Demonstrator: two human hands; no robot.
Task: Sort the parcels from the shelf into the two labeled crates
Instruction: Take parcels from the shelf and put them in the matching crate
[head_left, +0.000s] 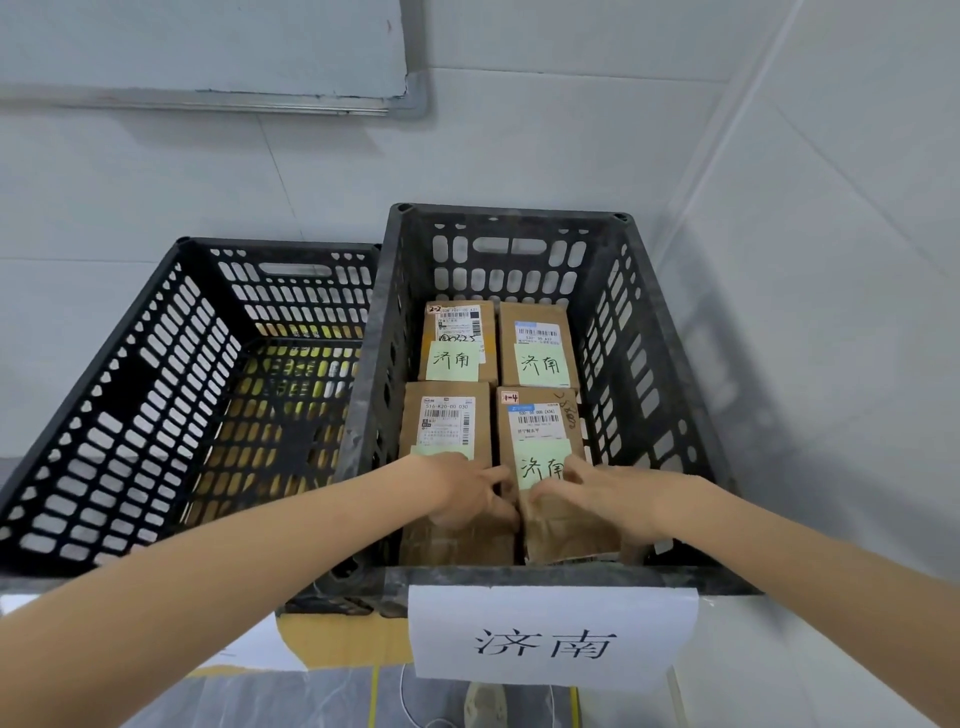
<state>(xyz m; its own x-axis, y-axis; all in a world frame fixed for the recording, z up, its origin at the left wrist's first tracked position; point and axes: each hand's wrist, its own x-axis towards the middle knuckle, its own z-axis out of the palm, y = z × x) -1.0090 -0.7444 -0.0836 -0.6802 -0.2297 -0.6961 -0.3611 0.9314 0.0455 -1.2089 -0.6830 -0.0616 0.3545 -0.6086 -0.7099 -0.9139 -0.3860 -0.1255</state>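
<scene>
Two black slotted crates are seen side by side against a pale wall (519, 145). The R crate (626, 322) is set mid-frame, w/ a white label (550, 636) marked 济南 hung on its near rim at 6 o'clock. The L crate (130, 395) is found at 9 o'clock of it, just beside or touching; yellow floor is seen thru its slots.

Four brown parcels are laid flat in the R crate, 2 x 2, edges close together. The far-L parcel (457, 332) is placed at 11 o'clock of the crate floor, the far-R parcel (537, 338) at 1 o'clock, the near-L parcel (447, 421) at 7 o'clock and the near-R parcel (535, 421) at 5 o'clock. Green notes (452, 361) w/ 济南 are stuck on the far pair and the near-R parcel. The note on the near-L parcel is mostly hidden.

Both forearms are reached in over the near rim. The L hand (462, 491) is laid on the near-L parcel, fingers bent toward the gap btw. the near pair; whether anything is gripped cannot be told. The R hand (618, 499) is rested on the near-R parcel, fingers spread and lightly bent, tips on its note, nothing wrapped.

A shoe (485, 701) is seen at 6 o'clock, below the label.
</scene>
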